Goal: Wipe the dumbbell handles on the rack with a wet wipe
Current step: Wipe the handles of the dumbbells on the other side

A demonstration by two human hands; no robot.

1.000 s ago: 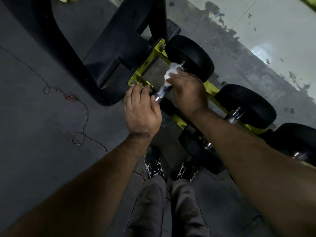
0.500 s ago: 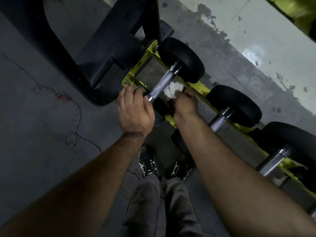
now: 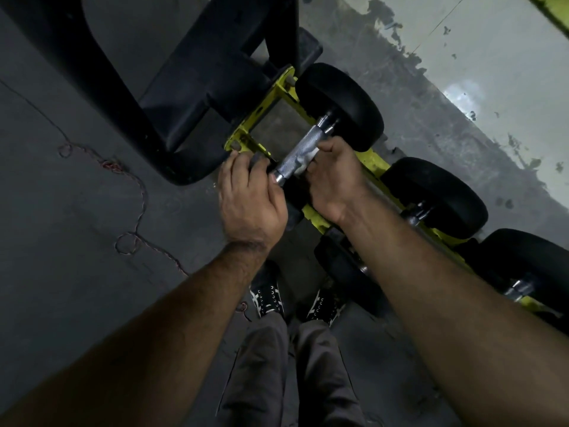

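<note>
The wet wipe, lifted off half a second ago, is now pressed again by the right hand under the knurled handle of dumbbell 1 on the rack, while its near head is gripped by the left hand, so wiping seems resumed.

Both forearms are bare to past the wrist, with no sleeves, watch or rings visible. Below the left hand, grey trousers meet black lace-up shoes with white eyelets.
</note>
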